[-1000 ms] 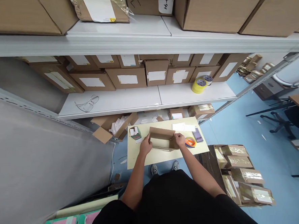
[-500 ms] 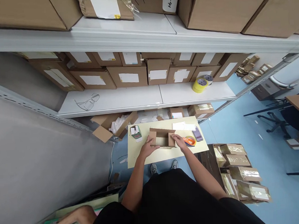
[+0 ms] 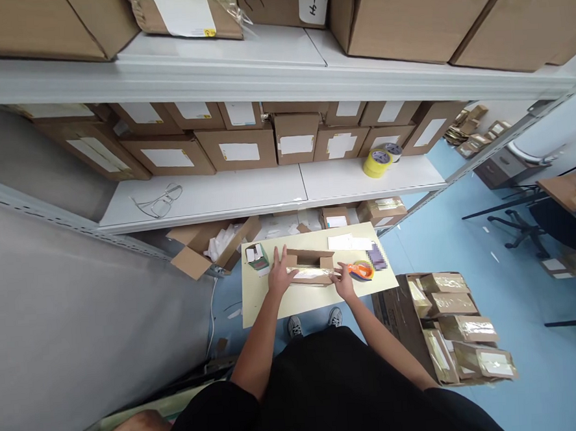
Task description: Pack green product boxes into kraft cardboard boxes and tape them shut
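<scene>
A small brown cardboard box (image 3: 311,280) lies on the cream tabletop (image 3: 264,308), its near flap with a clear shiny strip now showing across the front and its inside partly hidden. My left hand (image 3: 279,278) is at the box's left end, fingers stretched out and apart, with the thumb against the near flap. At the right end, my right hand (image 3: 343,282) has its fingers closed on the edge of the box. Orange and yellow ring-shaped items (image 3: 361,271) lie just right of that hand. Left of the box stands a small green carton (image 3: 257,256).
White papers (image 3: 349,242) lie at the table's back. Ahead, a shelf (image 3: 232,189) carries glasses (image 3: 160,200), yellow tape (image 3: 377,163) and labelled boxes. An open carton (image 3: 216,246) sits left; a large box of taped parcels (image 3: 463,325) stands right. Another person's arm (image 3: 140,429) shows lower left.
The box's near side has come up into view, covering part of the opening. My left hand's fingers have straightened and spread upward. The right hand has moved slightly down along the box's end.
</scene>
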Demonstrator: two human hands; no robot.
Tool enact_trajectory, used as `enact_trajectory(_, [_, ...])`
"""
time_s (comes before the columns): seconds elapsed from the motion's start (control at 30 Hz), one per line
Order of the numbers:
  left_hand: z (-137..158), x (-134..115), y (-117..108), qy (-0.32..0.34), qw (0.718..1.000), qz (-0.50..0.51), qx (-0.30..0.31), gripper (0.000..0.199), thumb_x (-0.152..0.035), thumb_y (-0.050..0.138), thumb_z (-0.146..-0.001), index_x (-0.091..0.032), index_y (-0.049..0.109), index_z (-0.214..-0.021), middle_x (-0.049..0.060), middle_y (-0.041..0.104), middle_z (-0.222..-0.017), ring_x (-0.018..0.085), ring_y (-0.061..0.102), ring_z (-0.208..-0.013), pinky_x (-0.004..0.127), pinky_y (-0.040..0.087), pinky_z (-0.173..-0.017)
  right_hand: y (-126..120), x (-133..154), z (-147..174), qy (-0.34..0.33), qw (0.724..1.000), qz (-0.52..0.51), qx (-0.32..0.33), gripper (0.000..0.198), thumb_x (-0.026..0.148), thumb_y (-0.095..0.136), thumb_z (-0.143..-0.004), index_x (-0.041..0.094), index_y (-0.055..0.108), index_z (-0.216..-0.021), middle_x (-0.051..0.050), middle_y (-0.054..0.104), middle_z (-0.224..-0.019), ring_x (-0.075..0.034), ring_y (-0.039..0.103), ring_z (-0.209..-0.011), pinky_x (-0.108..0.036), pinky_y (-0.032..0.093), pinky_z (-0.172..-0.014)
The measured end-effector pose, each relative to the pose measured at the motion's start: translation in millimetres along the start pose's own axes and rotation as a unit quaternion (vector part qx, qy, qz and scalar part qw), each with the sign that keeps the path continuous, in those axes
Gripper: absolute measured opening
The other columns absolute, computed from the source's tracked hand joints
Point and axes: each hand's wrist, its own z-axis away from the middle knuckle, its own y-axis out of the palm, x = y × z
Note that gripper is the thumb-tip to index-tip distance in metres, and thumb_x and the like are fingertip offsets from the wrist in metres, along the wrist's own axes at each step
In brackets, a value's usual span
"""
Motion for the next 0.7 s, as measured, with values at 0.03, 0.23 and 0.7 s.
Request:
enact_trajectory(0.03, [-3, 2, -1, 0.024, 1.0, -0.005, 0.012, 0.094, -0.055, 0.071, -0.091, -0.034, 0.021, -0.168, 0.012, 0.012, -0.178, 0.04, 0.055, -0.14, 0.039, 0.058, -0.094, 1, -2, -1, -0.018, 1.0, 0.024, 0.0, 0.068, 0.04, 0.065, -0.087, 0.018, 0.049, -0.149, -0.018, 0.069, -0.13, -0.024, 0.075, -0.092, -0.042, 0.059, -0.091])
enact_trajectory(0.23, [6, 17, 19, 0.022, 0.999, 0.021, -0.017, 0.049, -0.046, 0.057, -0.102, -0.027, 0.057, -0.147, 0.01, 0.042, -0.167, 0.032, 0.053, -0.144, 0.04, 0.052, -0.11, 5, -6, 0, -0.118, 0.982, 0.147, 0.023, 0.059, 0.037, 0.043, -0.1, 0.02, 0.048, -0.157, -0.017, 0.064, -0.145, -0.028, 0.073, -0.109, -0.045, 0.054, -0.104])
enact_trajectory(0.7, [-6, 9, 36, -0.183, 0.971, 0.147, -0.039, 0.081, -0.059, 0.06, -0.097, -0.024, 0.029, -0.162, 0.015, 0.055, -0.157, 0.03, 0.06, -0.138, 0.038, 0.05, -0.109, -6, -3, -11, -0.123, 0.969, 0.196, 0.091, 0.05, 0.039, 0.048, -0.103, 0.027, 0.057, -0.151, -0.011, 0.069, -0.141, -0.032, 0.068, -0.125, -0.048, 0.053, -0.108])
